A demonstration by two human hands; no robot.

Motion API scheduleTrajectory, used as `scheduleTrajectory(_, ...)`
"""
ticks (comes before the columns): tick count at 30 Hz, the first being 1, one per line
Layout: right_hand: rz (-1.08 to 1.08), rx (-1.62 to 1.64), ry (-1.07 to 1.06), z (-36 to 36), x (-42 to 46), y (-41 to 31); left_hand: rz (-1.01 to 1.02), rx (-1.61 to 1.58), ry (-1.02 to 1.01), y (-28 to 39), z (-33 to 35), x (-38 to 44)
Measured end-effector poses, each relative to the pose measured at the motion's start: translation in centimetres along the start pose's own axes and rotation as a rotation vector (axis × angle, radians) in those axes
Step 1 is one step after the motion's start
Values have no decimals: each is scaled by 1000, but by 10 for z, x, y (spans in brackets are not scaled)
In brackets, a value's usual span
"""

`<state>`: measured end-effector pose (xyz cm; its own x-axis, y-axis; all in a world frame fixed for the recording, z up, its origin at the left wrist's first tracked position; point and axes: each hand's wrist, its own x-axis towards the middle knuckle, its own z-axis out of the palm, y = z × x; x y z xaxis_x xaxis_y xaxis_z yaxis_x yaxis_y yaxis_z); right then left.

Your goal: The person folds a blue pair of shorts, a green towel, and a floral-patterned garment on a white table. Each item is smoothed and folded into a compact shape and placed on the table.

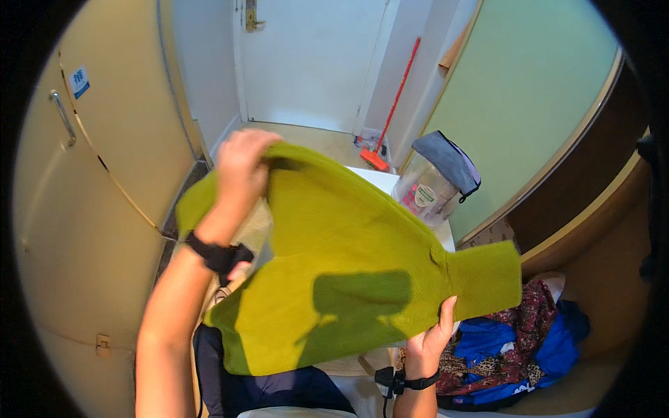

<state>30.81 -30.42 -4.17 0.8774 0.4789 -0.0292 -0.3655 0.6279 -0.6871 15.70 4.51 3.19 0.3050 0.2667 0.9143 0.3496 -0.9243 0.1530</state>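
Note:
An olive-green knitted garment (pixel 360 224) is stretched out in front of me, above my lap. My left hand (pixel 243 162) is slightly blurred and grips its far upper edge, where the cloth folds over; its fingertips are hidden. Part of the cloth hangs to the left of that wrist. At the garment's lower right, my right hand (pixel 434 334) holds the edge beside the sleeve cuff (pixel 486 279), thumb on top and fingers underneath. A dark shadow falls on the cloth. Both wrists wear black straps.
Clothes in blue, floral and leopard print (pixel 502 345) are heaped at the lower right. A clear plastic jar (pixel 426 193) with a grey pouch (pixel 444 159) on top stands on a white surface (pixel 379 180). Beyond are a red broom (pixel 392 104) and a white door (pixel 313 62).

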Motion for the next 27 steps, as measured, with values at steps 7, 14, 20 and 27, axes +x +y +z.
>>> scheduleTrajectory(7,-135,-489,449,-170,22,18,-198,-164,-733,73,124,-134)
scheduleTrajectory(14,-353,-1168,594,-197,5,0,-231,-183,-691,68,5,-188)
scheduleTrajectory(20,-446,-1669,-216,-105,6,34,-335,-41,-980,97,-81,-234)
scheduleTrajectory(27,-177,-2021,-642,-80,7,89,-511,107,-1096,77,-67,-269)
